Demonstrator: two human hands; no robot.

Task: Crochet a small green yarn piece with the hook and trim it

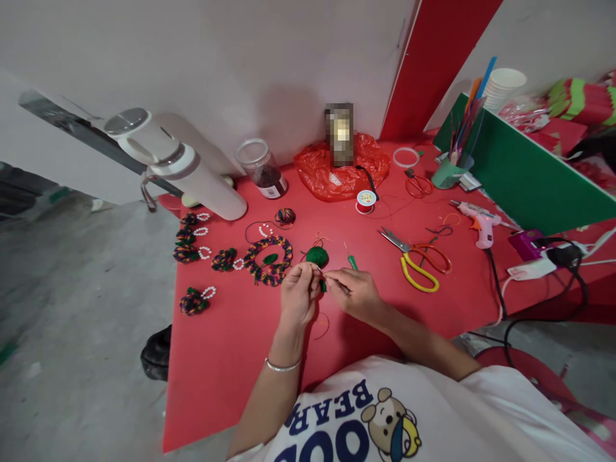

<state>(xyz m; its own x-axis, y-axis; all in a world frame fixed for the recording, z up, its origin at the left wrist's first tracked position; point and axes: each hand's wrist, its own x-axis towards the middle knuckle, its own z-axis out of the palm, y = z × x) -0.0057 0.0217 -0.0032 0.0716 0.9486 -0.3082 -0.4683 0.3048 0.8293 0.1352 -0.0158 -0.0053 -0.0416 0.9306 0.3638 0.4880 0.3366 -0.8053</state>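
Keeping pinches light is advised. Mid-frame, something too fine to identify is pinched by left hand [299, 292] and right hand [359, 293].

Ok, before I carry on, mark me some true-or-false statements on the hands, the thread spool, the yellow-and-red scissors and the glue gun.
1. The left hand and right hand are close together, near the green ball. True.
2. The right hand holds the yellow-and-red scissors. False: the scissors lie on the red table.
3. The thread spool is nearer the person than the red plastic bag. True.
4. The pink glue gun lies left of the scissors. False: it lies to their right.
5. The left wrist wears a bracelet. True.
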